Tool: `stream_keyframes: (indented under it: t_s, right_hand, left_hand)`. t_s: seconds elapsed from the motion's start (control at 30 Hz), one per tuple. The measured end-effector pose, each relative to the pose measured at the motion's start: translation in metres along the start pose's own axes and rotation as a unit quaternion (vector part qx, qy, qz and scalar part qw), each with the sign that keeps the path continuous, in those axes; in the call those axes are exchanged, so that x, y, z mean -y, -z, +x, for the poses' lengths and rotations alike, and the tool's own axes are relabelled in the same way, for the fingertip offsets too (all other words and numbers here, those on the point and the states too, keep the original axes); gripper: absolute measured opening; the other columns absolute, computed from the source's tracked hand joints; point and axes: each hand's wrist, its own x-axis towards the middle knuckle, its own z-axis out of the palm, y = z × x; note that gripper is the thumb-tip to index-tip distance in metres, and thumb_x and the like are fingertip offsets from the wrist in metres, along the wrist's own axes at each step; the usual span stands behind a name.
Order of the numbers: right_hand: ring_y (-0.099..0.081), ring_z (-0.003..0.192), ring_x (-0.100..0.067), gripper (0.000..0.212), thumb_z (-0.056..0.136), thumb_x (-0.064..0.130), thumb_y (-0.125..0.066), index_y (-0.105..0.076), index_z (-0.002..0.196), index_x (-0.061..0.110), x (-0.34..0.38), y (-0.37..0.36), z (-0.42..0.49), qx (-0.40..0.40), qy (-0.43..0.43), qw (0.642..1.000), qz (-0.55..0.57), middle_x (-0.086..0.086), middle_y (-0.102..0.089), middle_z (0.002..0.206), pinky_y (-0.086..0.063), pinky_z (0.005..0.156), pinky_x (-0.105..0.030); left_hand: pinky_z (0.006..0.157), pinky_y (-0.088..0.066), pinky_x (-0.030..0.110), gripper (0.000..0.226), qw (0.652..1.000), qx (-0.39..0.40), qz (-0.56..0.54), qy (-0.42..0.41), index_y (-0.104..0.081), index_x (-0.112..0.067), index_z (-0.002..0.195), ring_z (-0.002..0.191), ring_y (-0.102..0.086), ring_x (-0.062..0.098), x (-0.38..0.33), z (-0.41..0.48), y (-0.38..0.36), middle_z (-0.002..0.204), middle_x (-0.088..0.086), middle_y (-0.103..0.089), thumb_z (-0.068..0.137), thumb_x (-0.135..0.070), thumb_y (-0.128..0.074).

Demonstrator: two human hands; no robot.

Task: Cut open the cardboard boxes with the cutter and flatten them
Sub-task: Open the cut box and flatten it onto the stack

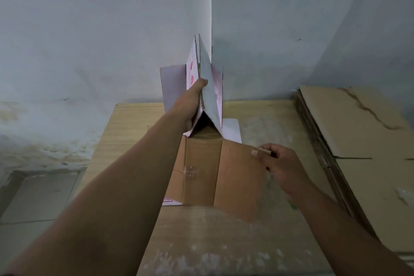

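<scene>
A cardboard box (201, 175), white with red print outside and brown inside, lies opened on a wooden table (125, 125) in a room corner. Its far panels stand up together in a peak. My left hand (195, 101) reaches forward and grips these raised panels near their middle. My right hand (280, 166) pinches the right edge of the brown flap that lies nearer to me. Clear tape remnants show on the brown inner face. No cutter is visible.
A stack of flattened brown cardboard (363, 154) lies along the right side of the table against the wall. Pale walls meet in a corner right behind the box. A tiled floor (38, 192) lies below the table's left edge.
</scene>
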Motion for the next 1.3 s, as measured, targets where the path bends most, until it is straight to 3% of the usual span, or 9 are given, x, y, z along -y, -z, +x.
stream_keyframes:
  t_s: [0.2,0.27,0.37,0.47,0.6,0.77,0.93,1.13,1.3]
  right_hand:
    - [-0.048,0.060,-0.016,0.031,0.090,0.021,-0.066,-0.058,0.063,0.010,-0.016,-0.034,0.010,-0.133,-0.048,0.989,-0.047,-0.004,-0.051,0.057,-0.038,0.057,-0.029]
    - [-0.047,0.056,-0.013,0.032,0.090,0.016,-0.063,-0.058,0.058,0.015,-0.022,-0.043,0.019,-0.145,-0.074,0.985,-0.066,0.004,-0.050,0.054,-0.035,0.054,-0.024]
    - [-0.052,0.058,-0.016,0.028,0.090,0.015,-0.063,-0.064,0.062,0.014,-0.038,-0.051,0.026,-0.148,-0.116,0.978,-0.091,0.003,-0.056,0.058,-0.034,0.050,-0.022]
    - [-0.043,0.049,-0.011,0.037,0.090,0.014,-0.063,-0.057,0.054,0.020,-0.052,-0.058,0.027,-0.123,-0.119,0.971,-0.168,0.008,-0.046,0.048,-0.027,0.044,-0.023]
    - [-0.037,0.048,-0.022,0.047,0.089,0.010,-0.059,-0.038,0.047,0.018,-0.067,-0.055,0.028,-0.126,-0.124,0.943,-0.283,0.003,-0.032,0.043,-0.021,0.046,-0.028]
    - [-0.063,0.089,-0.038,0.019,0.092,0.013,-0.058,-0.065,0.088,-0.004,-0.074,-0.049,0.029,-0.134,-0.147,0.922,-0.333,-0.022,-0.064,0.088,-0.032,0.060,-0.032]
    - [-0.047,0.128,-0.041,0.072,0.089,0.030,-0.061,-0.036,0.143,-0.009,-0.067,-0.065,0.022,-0.141,-0.118,0.906,-0.383,-0.029,-0.045,0.140,-0.043,0.101,-0.044]
    - [0.001,0.149,-0.047,0.079,0.095,0.050,-0.044,-0.016,0.157,0.009,-0.083,-0.093,0.014,-0.003,-0.029,0.798,-0.602,-0.031,0.007,0.160,-0.008,0.121,-0.054]
    - [0.013,0.150,-0.042,0.065,0.097,0.055,-0.034,-0.031,0.150,0.018,-0.091,-0.099,0.039,0.045,0.024,0.773,-0.633,-0.021,0.011,0.164,0.005,0.120,-0.057]
  left_hand:
    - [0.064,-0.052,0.022,0.058,0.994,-0.022,0.064,0.081,-0.058,-0.018,0.121,0.078,-0.057,0.007,0.036,0.015,0.000,0.090,-0.007,-0.060,0.095,-0.069,-0.056]
    - [0.078,-0.053,0.031,0.067,0.988,-0.042,0.094,0.114,-0.058,-0.012,0.124,0.076,-0.051,0.013,0.062,0.013,0.011,0.089,-0.002,-0.057,0.092,-0.071,-0.056]
    - [0.111,-0.043,0.054,0.112,0.972,-0.081,0.214,0.048,-0.040,-0.008,0.152,0.129,-0.051,0.034,0.100,0.014,0.036,0.150,0.013,-0.050,0.073,-0.086,-0.059]
    - [0.123,-0.026,0.048,0.108,0.916,-0.110,0.379,-0.066,-0.022,-0.017,0.163,0.155,-0.021,0.027,0.128,0.012,0.060,0.170,0.008,-0.019,0.082,-0.075,-0.063]
    - [0.120,-0.034,0.049,0.073,0.807,-0.105,0.560,-0.156,-0.032,-0.012,0.158,0.150,-0.031,0.030,0.134,0.019,0.091,0.164,0.011,-0.032,0.100,-0.050,-0.056]
    - [0.106,-0.046,0.053,0.073,0.696,-0.066,0.710,-0.083,-0.024,-0.009,0.157,0.139,-0.043,0.037,0.136,0.028,0.115,0.157,0.019,-0.035,0.100,-0.043,-0.056]
    - [0.109,-0.040,0.056,0.059,0.625,-0.031,0.780,-0.021,-0.029,-0.024,0.154,0.155,-0.014,0.040,0.162,0.026,0.126,0.171,0.017,0.007,0.102,-0.045,-0.050]
    - [0.122,-0.015,0.063,0.087,0.694,-0.040,0.719,-0.001,-0.008,-0.011,0.162,0.157,-0.004,0.040,0.213,0.007,0.097,0.170,0.021,0.002,0.100,-0.066,-0.032]
    - [0.124,0.002,0.064,0.085,0.722,-0.060,0.688,-0.054,0.017,-0.031,0.163,0.156,0.022,0.032,0.266,-0.028,0.078,0.170,0.011,0.023,0.097,-0.078,-0.009]
